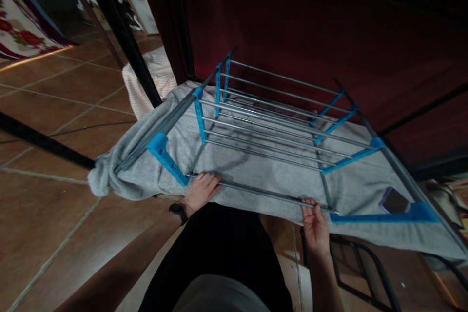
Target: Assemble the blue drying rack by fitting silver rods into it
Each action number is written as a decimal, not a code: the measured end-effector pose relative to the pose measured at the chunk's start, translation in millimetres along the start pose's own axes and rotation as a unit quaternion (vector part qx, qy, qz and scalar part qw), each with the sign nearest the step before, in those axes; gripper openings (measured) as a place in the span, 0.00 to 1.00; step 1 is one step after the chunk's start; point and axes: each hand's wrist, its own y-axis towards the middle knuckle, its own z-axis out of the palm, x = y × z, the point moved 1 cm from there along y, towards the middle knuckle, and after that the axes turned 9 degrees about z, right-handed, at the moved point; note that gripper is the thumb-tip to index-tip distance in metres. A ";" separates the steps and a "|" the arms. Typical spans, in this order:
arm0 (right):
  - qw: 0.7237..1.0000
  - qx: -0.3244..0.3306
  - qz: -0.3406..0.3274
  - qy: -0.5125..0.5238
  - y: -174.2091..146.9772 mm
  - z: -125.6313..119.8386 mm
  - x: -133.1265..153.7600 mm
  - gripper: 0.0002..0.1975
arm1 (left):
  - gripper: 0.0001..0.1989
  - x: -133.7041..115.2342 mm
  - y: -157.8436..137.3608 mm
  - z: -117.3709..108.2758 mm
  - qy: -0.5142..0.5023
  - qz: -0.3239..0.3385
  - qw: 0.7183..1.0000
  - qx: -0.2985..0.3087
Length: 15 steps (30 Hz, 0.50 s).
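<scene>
- Hands well apart, and the left hand (202, 189), dark band (178, 213) at its wrist, is curled over the front bar (263, 193)!
- The right hand (315, 226) has fingers on that bar too, towards its right end.
- It's part of the blue-jointed metal rack (281, 123), sitting on grey cloth (142, 175).
- Beyond, a dark red panel (303, 24); left, tiled floor (47, 214).

Dim light; pale glare on floor tiles (62, 214).
</scene>
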 end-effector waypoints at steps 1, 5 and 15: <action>1.000 0.002 0.000 0.000 0.1 0.2 0.1 0.10 | 0.12 0.0 0.2 -0.3 0.000 -0.001 1.000 0.000; 1.000 0.004 -0.001 0.001 -0.3 0.6 0.4 0.09 | 0.11 0.5 0.0 -0.2 0.000 0.002 1.000 0.008; 1.000 -0.002 0.003 0.011 -2.5 4.9 1.1 0.09 | 0.10 0.9 -1.7 -0.2 -0.021 -0.016 0.999 0.023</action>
